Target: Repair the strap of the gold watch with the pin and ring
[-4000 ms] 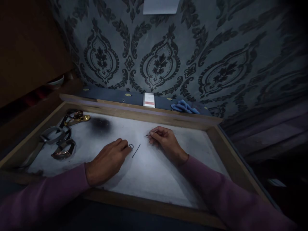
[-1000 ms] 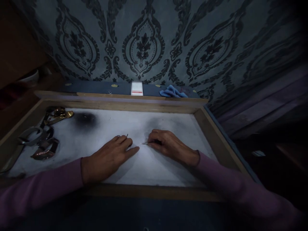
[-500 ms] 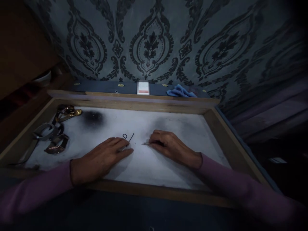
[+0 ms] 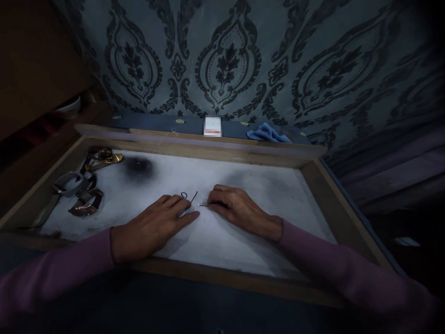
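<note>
My left hand [image 4: 156,226] lies low over the white surface, fingers stretched forward and thumb apart. From beside its fingertips show a small dark loop [image 4: 184,195] and a thin dark stem [image 4: 194,196], perhaps parts of one cord or wire; what lies beneath the fingers is hidden. Facing it from the right, my right hand [image 4: 239,206] is closed in a pinch on a thin, pointed metal tool [image 4: 202,204]. Its tip points left, close to the dark stem and left fingertips. Whether it is a screwdriver or tweezers, I cannot tell.
Several wristwatches [image 4: 86,202] lie at the left end of the shallow wooden tray [image 4: 222,152], one with a gold clasp [image 4: 118,158]. Behind the tray's far edge are a small blurred white card [image 4: 212,126] and a crumpled blue cloth [image 4: 267,133]. Patterned wallpaper [image 4: 227,69] rises behind.
My right hand has moved left, bringing the tool's tip closer to the left fingertips and the dark stem. The whole view has shifted slightly; my left hand keeps its pose.
</note>
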`<move>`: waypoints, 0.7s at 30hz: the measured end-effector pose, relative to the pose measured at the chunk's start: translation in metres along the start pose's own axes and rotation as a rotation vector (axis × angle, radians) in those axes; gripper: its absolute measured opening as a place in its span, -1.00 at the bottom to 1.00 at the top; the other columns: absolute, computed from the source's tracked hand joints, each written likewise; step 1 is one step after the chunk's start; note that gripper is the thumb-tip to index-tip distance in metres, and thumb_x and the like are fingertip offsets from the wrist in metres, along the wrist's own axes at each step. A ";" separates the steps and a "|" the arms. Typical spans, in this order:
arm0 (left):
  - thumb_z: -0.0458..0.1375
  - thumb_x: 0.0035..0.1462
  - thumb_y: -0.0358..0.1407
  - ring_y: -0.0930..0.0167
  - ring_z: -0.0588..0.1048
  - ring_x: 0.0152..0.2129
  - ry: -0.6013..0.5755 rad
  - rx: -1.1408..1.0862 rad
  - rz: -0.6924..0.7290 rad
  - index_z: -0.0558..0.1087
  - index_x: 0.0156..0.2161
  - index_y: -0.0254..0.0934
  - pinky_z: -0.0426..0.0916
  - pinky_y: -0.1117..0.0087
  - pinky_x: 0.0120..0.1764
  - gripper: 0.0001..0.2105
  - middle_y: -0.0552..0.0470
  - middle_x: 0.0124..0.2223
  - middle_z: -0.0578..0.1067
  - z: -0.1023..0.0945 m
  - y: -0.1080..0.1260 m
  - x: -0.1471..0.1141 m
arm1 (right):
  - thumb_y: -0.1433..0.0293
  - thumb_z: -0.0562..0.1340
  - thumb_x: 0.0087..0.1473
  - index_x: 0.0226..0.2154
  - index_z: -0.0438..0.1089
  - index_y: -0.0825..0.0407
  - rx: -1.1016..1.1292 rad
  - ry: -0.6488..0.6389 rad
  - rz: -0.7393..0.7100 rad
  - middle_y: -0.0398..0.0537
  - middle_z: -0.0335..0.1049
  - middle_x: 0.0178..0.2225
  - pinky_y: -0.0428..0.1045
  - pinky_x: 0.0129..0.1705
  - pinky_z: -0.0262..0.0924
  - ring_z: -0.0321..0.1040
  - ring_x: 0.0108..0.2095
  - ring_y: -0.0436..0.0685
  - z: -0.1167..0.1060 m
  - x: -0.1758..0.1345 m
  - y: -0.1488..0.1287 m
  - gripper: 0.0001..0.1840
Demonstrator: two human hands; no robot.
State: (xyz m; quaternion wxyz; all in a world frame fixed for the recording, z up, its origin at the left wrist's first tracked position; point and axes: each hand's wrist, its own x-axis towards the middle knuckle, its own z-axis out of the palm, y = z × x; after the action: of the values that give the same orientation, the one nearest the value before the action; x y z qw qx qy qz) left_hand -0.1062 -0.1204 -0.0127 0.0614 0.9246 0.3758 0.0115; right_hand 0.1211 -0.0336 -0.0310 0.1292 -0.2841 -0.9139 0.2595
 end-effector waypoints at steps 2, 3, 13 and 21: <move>-0.03 0.18 -0.60 0.24 0.31 -0.04 0.005 -0.007 -0.008 0.23 0.17 -0.28 0.28 0.21 -0.03 -0.54 -0.15 0.03 0.34 0.000 0.000 0.000 | 0.47 0.18 0.21 -0.34 0.47 0.09 0.010 -0.007 -0.020 -0.04 0.41 -0.35 -0.07 -0.36 0.20 0.35 -0.39 0.03 -0.001 0.000 0.000 -0.85; -0.03 0.17 -0.60 0.25 0.31 -0.04 0.009 -0.011 -0.011 0.23 0.17 -0.28 0.27 0.22 -0.02 -0.54 -0.14 0.03 0.34 0.000 0.000 -0.001 | 0.46 0.18 0.22 -0.33 0.48 0.09 0.015 -0.012 -0.031 -0.04 0.41 -0.35 -0.07 -0.36 0.21 0.35 -0.39 0.03 -0.001 -0.001 0.000 -0.84; -0.05 0.21 -0.57 0.27 0.32 -0.04 0.018 -0.049 -0.027 0.27 0.10 -0.30 0.28 0.21 -0.01 -0.63 -0.14 0.04 0.36 -0.002 0.001 -0.001 | 0.44 0.16 0.24 -0.32 0.49 0.09 0.054 -0.036 -0.051 -0.04 0.43 -0.34 -0.06 -0.34 0.24 0.37 -0.38 0.03 -0.001 -0.007 0.003 -0.81; -0.04 0.20 -0.60 0.28 0.35 -0.01 0.051 -0.102 -0.043 0.30 0.08 -0.30 0.31 0.22 0.00 -0.63 -0.14 0.05 0.38 -0.005 0.001 -0.005 | 0.42 0.16 0.23 -0.34 0.47 0.08 0.072 -0.014 -0.050 -0.06 0.43 -0.37 -0.07 -0.36 0.22 0.36 -0.40 0.02 -0.001 -0.008 0.005 -0.81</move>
State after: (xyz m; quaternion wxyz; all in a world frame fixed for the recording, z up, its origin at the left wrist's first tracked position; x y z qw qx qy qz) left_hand -0.1089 -0.1241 -0.0076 0.0993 0.9114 0.3959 0.0527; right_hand 0.1303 -0.0348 -0.0336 0.1393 -0.2545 -0.9117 0.2908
